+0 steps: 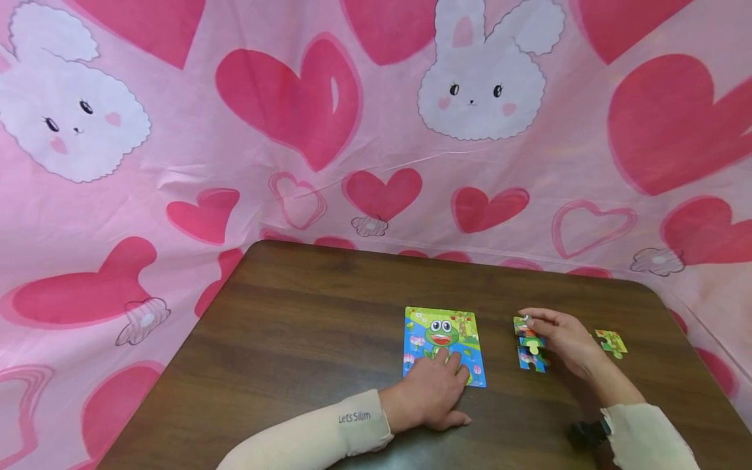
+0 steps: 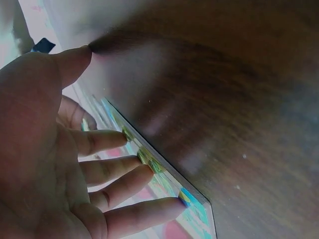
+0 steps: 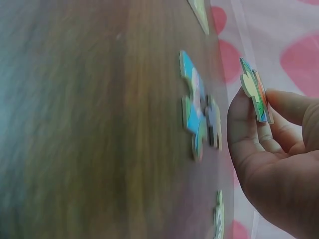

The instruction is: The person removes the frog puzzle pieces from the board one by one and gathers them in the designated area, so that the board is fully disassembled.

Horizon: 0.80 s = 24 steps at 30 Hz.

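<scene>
My left hand [image 1: 431, 391] lies over the lower part of a frog picture board [image 1: 420, 323], its fingertips touching the surface and its thumb out to the side. In the left wrist view the fingers [image 2: 132, 186] reach out fairly straight across the board's edge. My right hand [image 1: 566, 339] pinches jigsaw puzzle pieces [image 3: 259, 97] between thumb and fingers, face against face, raised over the table. Just below that hand, more jigsaw pieces [image 1: 531, 363] lie on the wood, partly hidden by the hand in the head view. The frog picture's bottom middle is covered by my left hand.
Another jigsaw piece [image 1: 612, 342] lies on the brown table [image 1: 305, 339], right of my right hand. Pink cloth [image 1: 388, 137] with hearts and rabbits hangs behind and beside the table. A dark strap [image 1: 590, 432] circles the right wrist.
</scene>
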{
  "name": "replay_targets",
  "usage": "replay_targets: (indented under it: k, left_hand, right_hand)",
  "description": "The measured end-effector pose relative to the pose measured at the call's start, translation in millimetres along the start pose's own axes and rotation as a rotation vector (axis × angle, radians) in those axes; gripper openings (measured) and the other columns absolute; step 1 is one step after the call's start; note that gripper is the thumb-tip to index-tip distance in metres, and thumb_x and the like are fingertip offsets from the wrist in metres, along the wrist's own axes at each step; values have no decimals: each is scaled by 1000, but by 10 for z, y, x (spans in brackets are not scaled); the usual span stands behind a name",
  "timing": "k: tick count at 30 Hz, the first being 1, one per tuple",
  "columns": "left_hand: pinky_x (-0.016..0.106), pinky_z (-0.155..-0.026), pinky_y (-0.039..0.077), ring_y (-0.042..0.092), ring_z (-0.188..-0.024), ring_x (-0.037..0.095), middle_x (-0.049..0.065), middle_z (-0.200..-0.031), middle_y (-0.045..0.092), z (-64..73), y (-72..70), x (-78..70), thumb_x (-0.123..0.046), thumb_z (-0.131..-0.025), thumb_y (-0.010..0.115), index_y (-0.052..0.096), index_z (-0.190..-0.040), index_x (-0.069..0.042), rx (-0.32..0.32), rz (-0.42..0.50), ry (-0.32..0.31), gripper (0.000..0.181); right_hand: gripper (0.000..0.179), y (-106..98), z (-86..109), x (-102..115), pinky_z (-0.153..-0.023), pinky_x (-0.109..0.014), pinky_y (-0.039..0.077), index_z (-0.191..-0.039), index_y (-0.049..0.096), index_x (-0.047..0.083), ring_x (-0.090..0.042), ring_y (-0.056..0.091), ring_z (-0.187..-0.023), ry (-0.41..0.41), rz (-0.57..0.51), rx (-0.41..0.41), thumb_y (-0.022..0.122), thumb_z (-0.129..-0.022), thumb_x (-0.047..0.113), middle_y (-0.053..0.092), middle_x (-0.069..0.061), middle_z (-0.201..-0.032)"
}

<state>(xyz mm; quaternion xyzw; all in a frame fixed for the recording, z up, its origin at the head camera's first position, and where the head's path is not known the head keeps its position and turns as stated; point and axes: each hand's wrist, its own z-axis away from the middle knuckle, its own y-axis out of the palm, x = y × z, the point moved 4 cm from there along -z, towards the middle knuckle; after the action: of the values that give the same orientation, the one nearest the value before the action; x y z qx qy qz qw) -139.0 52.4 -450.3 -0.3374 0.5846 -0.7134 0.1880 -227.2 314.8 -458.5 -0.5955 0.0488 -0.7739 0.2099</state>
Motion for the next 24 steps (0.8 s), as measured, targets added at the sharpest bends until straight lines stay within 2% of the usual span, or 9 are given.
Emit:
replay_targets:
  k: [6,8,12,15,19,24]
  left_hand:
    - [25,-50,42,49,-103,11,-6,-119,53,1,-6,12,-81,-87,49,55,-130,-25,27,25,15,71]
    - [25,-50,42,49,-103,11,-6,-120,53,1,-8,15,-81,-87,49,55,-131,-25,34,28,15,71]
    - [25,-49,42,49,-104,11,-6,-121,53,4,-10,18,-81,-87,48,55,-132,-25,35,24,11,72]
    - [26,-49,42,49,-104,11,-6,-121,53,3,-9,19,-81,-87,48,55,-132,-25,33,22,9,72]
    - [26,-50,42,49,-105,11,-5,-122,53,1,-6,18,-81,-87,48,55,-133,-25,36,27,10,73]
    - [26,-50,42,49,-105,12,-5,-123,53,5,-7,14,-81,-88,48,55,-133,-24,38,33,10,73]
  right_hand:
    - [54,-119,108,-106,-84,-22,54,-146,48,-3,1,61,-98,13,-13,-12,55,-106,33,60,15,-118]
    - [53,-157,143,-140,-84,-21,54,-145,51,0,2,60,-99,23,-4,-14,55,-105,35,57,17,-120]
    - [52,-233,194,-209,-85,-22,56,-144,53,2,2,62,-100,29,-7,-11,55,-105,35,56,12,-127]
    - [52,-293,231,-257,-85,-22,56,-145,52,1,3,62,-101,25,-1,2,55,-105,35,55,17,-125]
    - [49,-368,286,-316,-84,-18,54,-145,51,0,9,59,-102,2,9,23,53,-106,31,53,31,-117]
    - [44,-443,357,-371,-82,-19,55,-142,55,1,10,59,-101,-20,-1,11,54,-106,26,56,36,-115]
